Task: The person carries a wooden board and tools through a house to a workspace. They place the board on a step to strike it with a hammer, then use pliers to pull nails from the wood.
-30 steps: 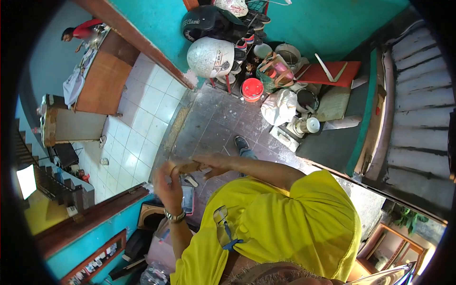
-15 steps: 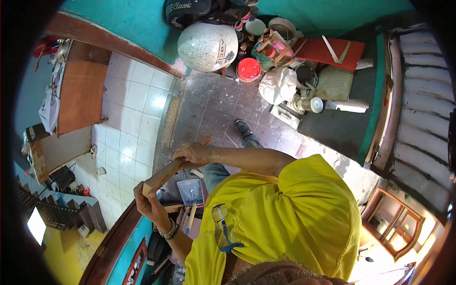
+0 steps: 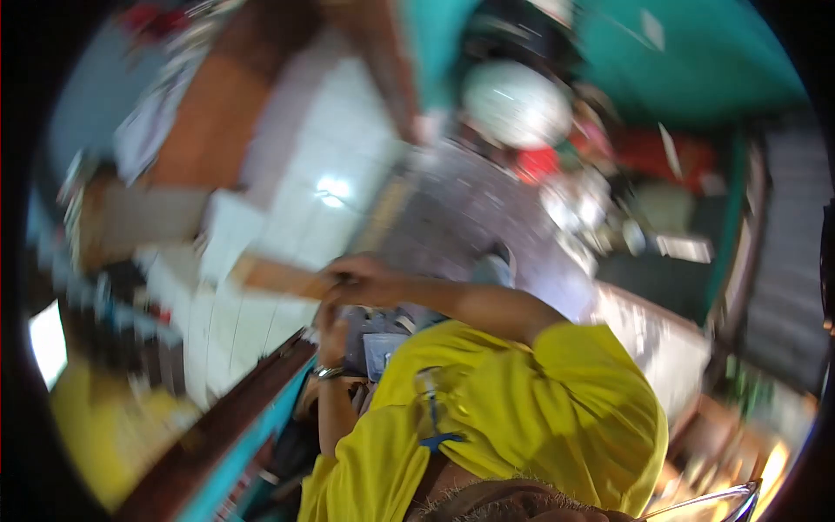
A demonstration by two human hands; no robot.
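Fingers of our right hand [image 3: 361,280] are wrapped round one end of a wooden board [image 3: 280,277], which sticks out leftward over the white floor tiles [image 3: 300,187]. Our left hand [image 3: 330,335] sits just below it, wristwatch [image 3: 328,371] showing; frame is too blurred to tell its grip. Beyond: white helmet [image 3: 515,104], red bucket [image 3: 537,163], clutter along the teal wall [image 3: 722,61].

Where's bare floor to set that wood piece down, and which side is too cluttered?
The frame is blurred. The white tiled floor beside the brown table looks bare, as does the grey floor beyond the hands. Both hands, right and left, grip the wood piece. It is crowded around the white helmet and red bucket.
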